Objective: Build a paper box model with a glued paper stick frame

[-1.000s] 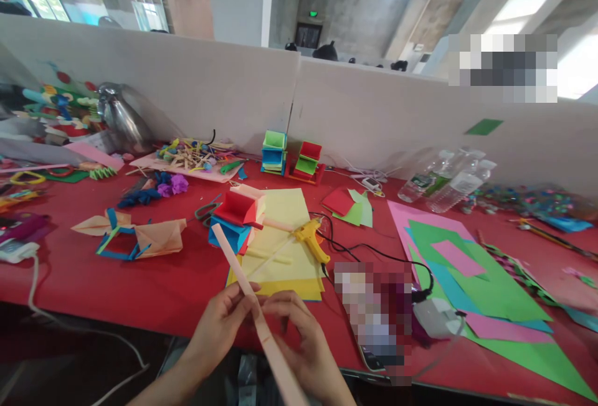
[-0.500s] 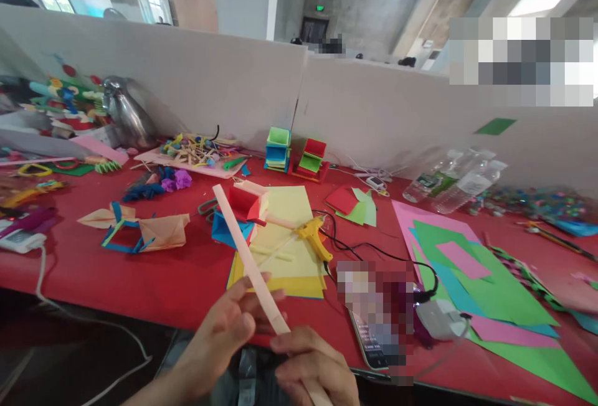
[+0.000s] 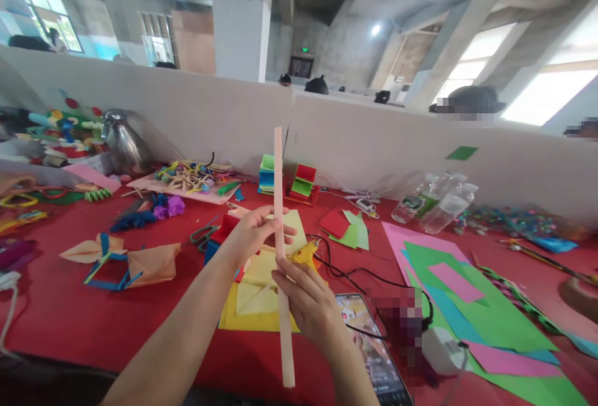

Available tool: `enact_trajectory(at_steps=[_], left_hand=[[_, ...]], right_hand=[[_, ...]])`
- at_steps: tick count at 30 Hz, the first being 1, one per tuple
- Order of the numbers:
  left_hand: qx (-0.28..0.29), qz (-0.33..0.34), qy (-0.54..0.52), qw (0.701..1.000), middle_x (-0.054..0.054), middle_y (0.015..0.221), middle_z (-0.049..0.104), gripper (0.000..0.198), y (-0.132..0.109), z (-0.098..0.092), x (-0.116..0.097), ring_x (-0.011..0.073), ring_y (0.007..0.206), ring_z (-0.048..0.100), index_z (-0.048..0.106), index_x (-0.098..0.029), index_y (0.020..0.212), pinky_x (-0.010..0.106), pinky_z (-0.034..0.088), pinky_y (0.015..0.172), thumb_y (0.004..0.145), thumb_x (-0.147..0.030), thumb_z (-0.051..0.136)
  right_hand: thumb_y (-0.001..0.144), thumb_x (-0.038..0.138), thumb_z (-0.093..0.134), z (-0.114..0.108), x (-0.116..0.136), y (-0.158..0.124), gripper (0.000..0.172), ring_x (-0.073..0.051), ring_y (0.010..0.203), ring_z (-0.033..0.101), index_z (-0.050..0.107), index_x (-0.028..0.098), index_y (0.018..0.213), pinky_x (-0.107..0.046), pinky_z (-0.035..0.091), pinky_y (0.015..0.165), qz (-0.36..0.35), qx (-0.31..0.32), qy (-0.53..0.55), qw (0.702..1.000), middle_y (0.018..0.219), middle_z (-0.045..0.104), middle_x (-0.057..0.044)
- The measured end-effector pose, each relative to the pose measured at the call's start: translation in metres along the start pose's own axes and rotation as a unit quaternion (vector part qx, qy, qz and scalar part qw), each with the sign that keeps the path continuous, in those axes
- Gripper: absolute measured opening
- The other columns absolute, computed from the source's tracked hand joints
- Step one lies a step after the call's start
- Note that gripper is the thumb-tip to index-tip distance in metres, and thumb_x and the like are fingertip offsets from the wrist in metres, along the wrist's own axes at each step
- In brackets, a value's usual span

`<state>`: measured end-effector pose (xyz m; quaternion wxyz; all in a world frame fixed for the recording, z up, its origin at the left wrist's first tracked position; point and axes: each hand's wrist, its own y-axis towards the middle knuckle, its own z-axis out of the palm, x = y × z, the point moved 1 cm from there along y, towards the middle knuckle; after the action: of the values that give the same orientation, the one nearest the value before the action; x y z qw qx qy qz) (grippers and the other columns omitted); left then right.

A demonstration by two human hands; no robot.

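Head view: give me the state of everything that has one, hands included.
Left hand, gripping the strip.
Right hand, gripping the strip lower down.
Strip, held, both ends free.
Phone, screen lit.
Glue gun, lying down, partly hidden; heat unknown.
Scissors, on table; open or shut unclear.
Green sign, lit.

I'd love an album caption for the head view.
Left hand and right hand hold a pale strip at a red table.

left grip (image 3: 256,233) higher, pinching | right grip (image 3: 309,299) lower, seemingly pinching
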<state>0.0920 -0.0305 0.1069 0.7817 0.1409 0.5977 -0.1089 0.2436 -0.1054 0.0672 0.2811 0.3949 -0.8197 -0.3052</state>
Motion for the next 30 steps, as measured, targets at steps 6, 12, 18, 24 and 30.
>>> enact_trajectory(at_steps=[6,12,18,24,30], left_hand=[[-0.006,0.017,0.031,0.999,0.011,0.083,0.071,0.04,0.031,-0.011,0.023,0.0184,0.064,0.067,0.048,-0.013,0.114,0.028,0.052,0.058,0.079,-0.031,0.055],[0.034,0.095,0.226,0.969,0.009,0.095,0.068,0.029,-0.007,0.01,0.04,0.0191,0.079,0.065,0.056,-0.019,0.106,0.029,0.05,0.071,0.088,-0.037,0.042],[0.038,-0.02,0.034,0.998,0.009,0.087,0.068,0.047,-0.007,0.018,0.076,0.0157,0.061,0.063,0.042,-0.014,0.12,0.027,0.05,0.056,0.084,-0.044,0.047],[-0.007,-0.09,-0.076,0.993,0.007,0.077,0.07,0.059,-0.004,0.015,0.085,0.0138,0.052,0.062,0.045,-0.013,0.114,0.022,0.046,0.049,0.069,-0.045,0.065],[-0.027,-0.038,-0.098,0.994,0.005,0.076,0.07,0.048,-0.003,0.009,0.078,0.0167,0.062,0.066,0.047,-0.014,0.109,0.024,0.05,0.057,0.072,-0.037,0.065]], right_hand=[[0.082,0.015,0.056,0.014,-0.04,0.016,0.027,-0.018,0.087,0.062,0.066,0.025,0.105,-0.031,0.052,0.074,0.044,-0.009,0.112,0.993,0.098,0.07,-0.007],[0.074,0.043,0.064,0.01,-0.051,-0.006,0.02,-0.018,0.062,0.063,0.071,0.025,0.08,-0.028,0.05,0.058,0.223,-0.069,0.307,0.923,0.068,0.069,-0.002],[0.087,0.025,0.048,0.012,-0.045,-0.018,0.014,-0.014,0.061,0.061,0.062,0.023,0.084,-0.024,0.048,0.058,0.21,-0.11,0.228,0.944,0.064,0.063,-0.001],[0.084,0.018,0.052,0.014,-0.027,-0.009,0.013,-0.013,0.055,0.056,0.057,0.022,0.096,-0.023,0.045,0.053,0.002,-0.163,0.065,0.984,0.064,0.063,-0.001],[0.084,0.019,0.052,0.017,-0.022,-0.002,0.009,-0.012,0.058,0.055,0.06,0.021,0.081,-0.022,0.044,0.056,0.143,-0.087,0.074,0.983,0.063,0.06,0.0]])
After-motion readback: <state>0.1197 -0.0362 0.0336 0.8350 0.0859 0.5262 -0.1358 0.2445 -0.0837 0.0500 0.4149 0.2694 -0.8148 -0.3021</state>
